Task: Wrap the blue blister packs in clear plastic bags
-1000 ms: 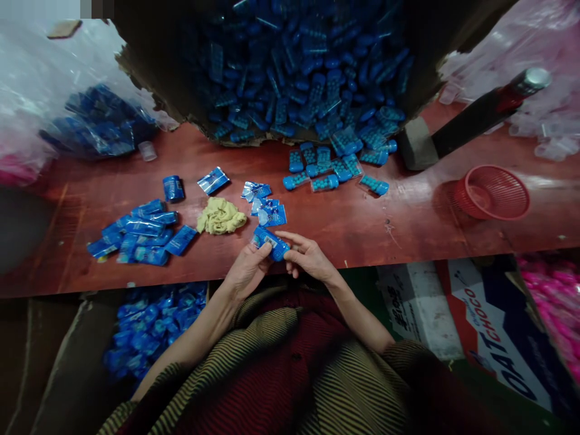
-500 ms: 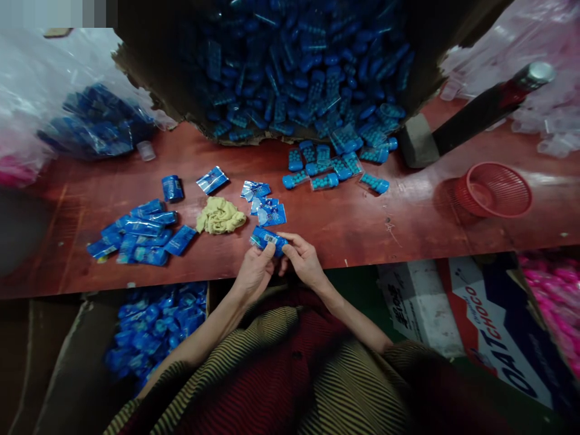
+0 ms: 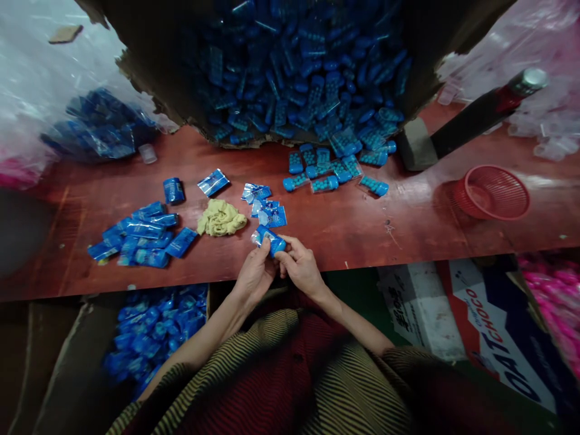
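Between my two hands is a small blue container in a printed blue sleeve [image 3: 273, 241], held just above the table's front edge. My left hand [image 3: 256, 269] pinches its left side, with the thumb on top. The fingers of my right hand [image 3: 299, 266] close on its right end. Just beyond it lie flat blue printed sleeves [image 3: 272, 215]. A crumpled pale yellow cloth [image 3: 221, 218] rests to the left. Farther left is a pile of blue sleeved containers [image 3: 144, 232], with one container [image 3: 173, 190] standing apart and a flat blue sleeve [image 3: 213, 182] near it.
A torn cardboard box [image 3: 149, 90] full of blue-capped clear containers [image 3: 312, 90] stands at the back; several lie before it [image 3: 324, 169]. To the right are a hammer [image 3: 471, 121] and a red basket [image 3: 492, 193]. Below the red table [image 3: 362, 235] sit blue packs [image 3: 154, 332].
The sleeved container has turned slightly in my hands, and its barcode no longer shows. My left thumb has moved up over it. The things on the table stay put.
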`<state>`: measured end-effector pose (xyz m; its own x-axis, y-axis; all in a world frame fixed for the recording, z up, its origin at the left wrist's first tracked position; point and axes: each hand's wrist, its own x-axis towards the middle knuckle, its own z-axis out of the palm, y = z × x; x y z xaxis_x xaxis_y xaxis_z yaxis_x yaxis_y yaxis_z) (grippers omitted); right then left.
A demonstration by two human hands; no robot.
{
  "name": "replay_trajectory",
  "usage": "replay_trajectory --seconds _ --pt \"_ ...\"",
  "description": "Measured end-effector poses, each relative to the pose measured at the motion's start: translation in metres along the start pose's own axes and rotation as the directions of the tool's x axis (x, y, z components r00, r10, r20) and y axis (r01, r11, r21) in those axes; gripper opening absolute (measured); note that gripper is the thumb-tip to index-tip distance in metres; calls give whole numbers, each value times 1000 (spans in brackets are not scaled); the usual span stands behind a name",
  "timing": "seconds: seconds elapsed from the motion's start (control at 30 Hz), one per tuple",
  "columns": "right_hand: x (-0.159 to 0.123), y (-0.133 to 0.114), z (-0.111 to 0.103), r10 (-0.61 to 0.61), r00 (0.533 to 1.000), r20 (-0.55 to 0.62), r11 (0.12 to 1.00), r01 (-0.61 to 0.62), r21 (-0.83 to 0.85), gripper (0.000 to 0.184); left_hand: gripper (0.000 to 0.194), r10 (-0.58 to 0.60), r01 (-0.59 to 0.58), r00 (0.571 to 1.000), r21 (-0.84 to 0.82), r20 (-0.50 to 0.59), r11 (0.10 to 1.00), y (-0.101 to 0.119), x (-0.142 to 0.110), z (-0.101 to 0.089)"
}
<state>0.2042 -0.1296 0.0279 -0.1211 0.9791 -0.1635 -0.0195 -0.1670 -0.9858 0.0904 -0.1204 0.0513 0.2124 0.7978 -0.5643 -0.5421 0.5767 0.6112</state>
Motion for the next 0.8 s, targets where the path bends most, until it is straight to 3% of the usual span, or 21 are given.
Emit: replay_trajectory --seconds 0.17,0.33,0.43,0.57,0.7,0.8 --pt "1 -1 -3 59 997 53 997 -62 56 35 28 -31 29 999 -60 -21 998 4 -1 6" --pt "3 2 -6 89 996 27 985 -92 144 36 27 -38 37 999 -84 -18 996 1 -2 8" --pt "5 3 -7 97 995 24 978 -99 185 32 28 71 -73 997 -42 -44 996 1 0 4" --pt "4 4 -6 93 993 70 970 -106 219 39 29 271 -263 954 79 -127 962 8 3 -3" --pt "2 4 -4 70 995 68 968 -84 236 36 30 289 -269 949 157 -123 950 17 4 -3" --pt "3 2 -5 105 987 120 949 -135 283 39 30 256 -236 963 199 -84 951 21 3 -2"
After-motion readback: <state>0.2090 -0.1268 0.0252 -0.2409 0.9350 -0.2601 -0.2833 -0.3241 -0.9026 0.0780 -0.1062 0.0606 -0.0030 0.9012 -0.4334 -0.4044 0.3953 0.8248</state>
